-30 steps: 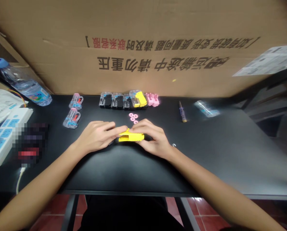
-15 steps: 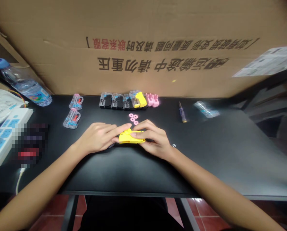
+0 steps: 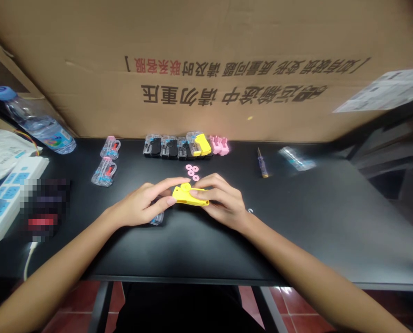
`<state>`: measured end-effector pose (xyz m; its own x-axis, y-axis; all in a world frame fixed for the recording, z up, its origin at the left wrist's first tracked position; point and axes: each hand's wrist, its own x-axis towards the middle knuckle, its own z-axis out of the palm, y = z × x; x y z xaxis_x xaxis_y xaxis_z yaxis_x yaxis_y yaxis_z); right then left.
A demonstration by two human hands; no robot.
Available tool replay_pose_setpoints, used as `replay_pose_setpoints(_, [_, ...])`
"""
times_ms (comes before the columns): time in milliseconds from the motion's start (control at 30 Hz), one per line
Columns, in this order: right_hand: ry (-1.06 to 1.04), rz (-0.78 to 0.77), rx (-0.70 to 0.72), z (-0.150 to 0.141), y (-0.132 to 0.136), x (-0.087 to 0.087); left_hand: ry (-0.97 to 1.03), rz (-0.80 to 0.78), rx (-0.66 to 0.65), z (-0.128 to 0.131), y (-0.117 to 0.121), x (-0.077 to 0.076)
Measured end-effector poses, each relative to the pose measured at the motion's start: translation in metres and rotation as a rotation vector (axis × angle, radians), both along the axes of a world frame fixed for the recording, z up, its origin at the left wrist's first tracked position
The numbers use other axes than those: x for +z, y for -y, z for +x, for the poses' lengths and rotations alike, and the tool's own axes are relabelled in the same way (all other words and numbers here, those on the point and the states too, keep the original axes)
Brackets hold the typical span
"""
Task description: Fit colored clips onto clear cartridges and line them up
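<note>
My right hand (image 3: 223, 200) grips a yellow plastic casing (image 3: 184, 197) above the black table, its thumb laid along the top. A small yellow disc (image 3: 185, 187) shows on the casing's upper edge. My left hand (image 3: 140, 204) is at the casing's left end, thumb against that end and index finger reaching over to the disc. Partly hidden under the left hand, a clear plastic piece (image 3: 157, 218) with blue bits lies on the table. Several pink rings (image 3: 191, 172) lie just beyond my hands.
A row of clear-and-black units (image 3: 169, 147), one with yellow, stands by the cardboard, beside pink pieces (image 3: 220, 145). Two clear units (image 3: 104, 172) lie left. A screwdriver (image 3: 262, 165) and clear piece (image 3: 297, 159) lie right. Bottle (image 3: 56, 136) and power strip (image 3: 15, 194) are far left.
My left thumb has come forward to the casing's near left end. The yellow disc and the clear piece under my left hand now show more plainly.
</note>
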<state>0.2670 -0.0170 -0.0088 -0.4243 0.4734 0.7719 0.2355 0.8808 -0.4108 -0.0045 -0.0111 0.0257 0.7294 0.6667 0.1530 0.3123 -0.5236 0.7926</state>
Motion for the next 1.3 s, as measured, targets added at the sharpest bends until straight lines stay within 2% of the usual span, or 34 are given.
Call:
replay_pose_setpoints(133, [-0.036, -0.035, 0.003, -0.002, 0.0, 0.001, 0.142, -0.214, -0.003, 0.004, 0.002, -0.005])
replay_pose_setpoints(233, [-0.144, -0.132, -0.067, -0.006, 0.001, 0.003, 0.344, -0.393, 0.109, 0.012, 0.004, -0.012])
replay_pose_setpoints(333, [-0.235, -0.308, -0.152, -0.009, 0.001, 0.004, 0.509, -0.531, 0.27, 0.02, 0.001, -0.016])
replay_pose_setpoints(467, [-0.321, -0.643, -0.147, -0.011, 0.001, 0.004, 0.672, -0.78, 0.391, 0.021, -0.006, -0.014])
replay_pose_setpoints(533, [-0.367, -0.8, -0.134, -0.012, 0.0, 0.004, 0.719, -0.852, 0.438, 0.019, -0.009, -0.012])
replay_pose_setpoints(667, [-0.408, -1.01, -0.127, -0.011, -0.003, 0.005, 0.647, -0.806, 0.517, 0.016, -0.01, -0.013])
replay_pose_setpoints(800, [-0.411, -1.151, -0.127, -0.01, -0.004, 0.004, 0.572, -0.683, 0.515, 0.015, -0.011, -0.018])
replay_pose_setpoints(1000, [-0.432, -1.173, -0.131, -0.014, -0.003, 0.005, 0.556, -0.617, 0.456, 0.015, -0.015, -0.024])
replay_pose_setpoints(1300, [-0.367, -1.152, -0.115, -0.024, 0.002, 0.004, 0.497, -0.646, 0.424, 0.02, -0.012, -0.029])
